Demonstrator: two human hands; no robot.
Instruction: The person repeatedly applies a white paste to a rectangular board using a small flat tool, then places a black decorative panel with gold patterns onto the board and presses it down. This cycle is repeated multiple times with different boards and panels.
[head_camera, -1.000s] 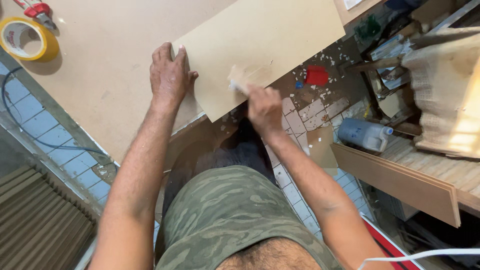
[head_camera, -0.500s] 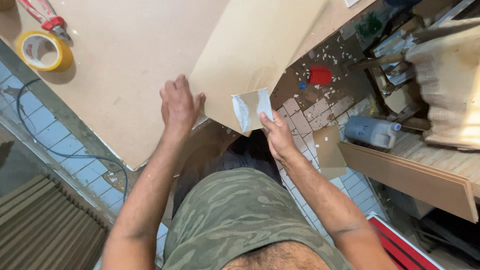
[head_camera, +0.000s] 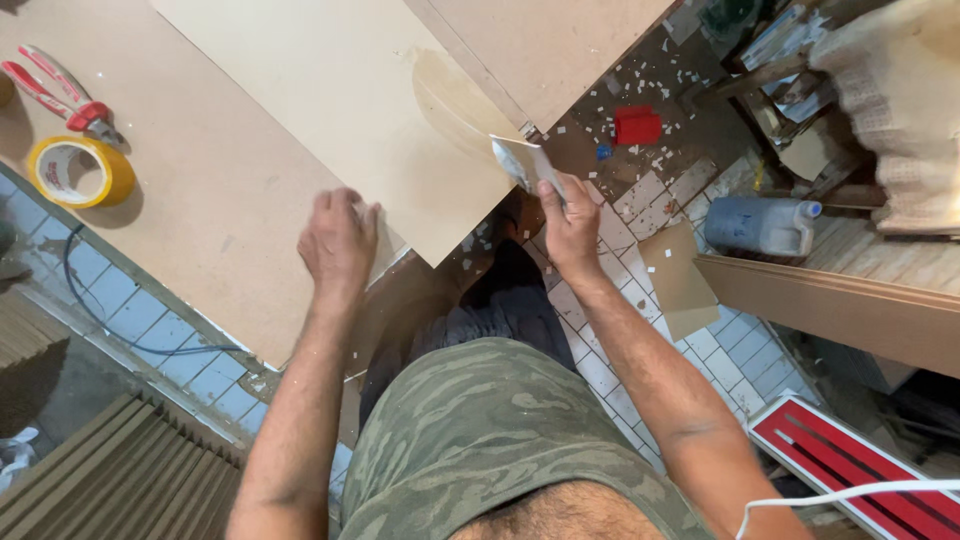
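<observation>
The pale board (head_camera: 350, 110) lies flat on the larger brown sheet (head_camera: 190, 210), its near corner poking out past that sheet's edge, over the tiled floor (head_camera: 650, 200). Right hand (head_camera: 568, 215) sits at the board's right edge, fingers pinched tight on a small folded grey sheet, probably sandpaper (head_camera: 522, 160), which touches that edge beside a darker smear on the board. Left hand (head_camera: 338, 240) rests knuckles-up on the brown sheet just beside the board's near edge, fingers curled; whether it grips anything, I cannot tell. Well left of the board, a yellow tape roll (head_camera: 80, 170) and red-handled pliers (head_camera: 60, 95) lie on the sheet.
</observation>
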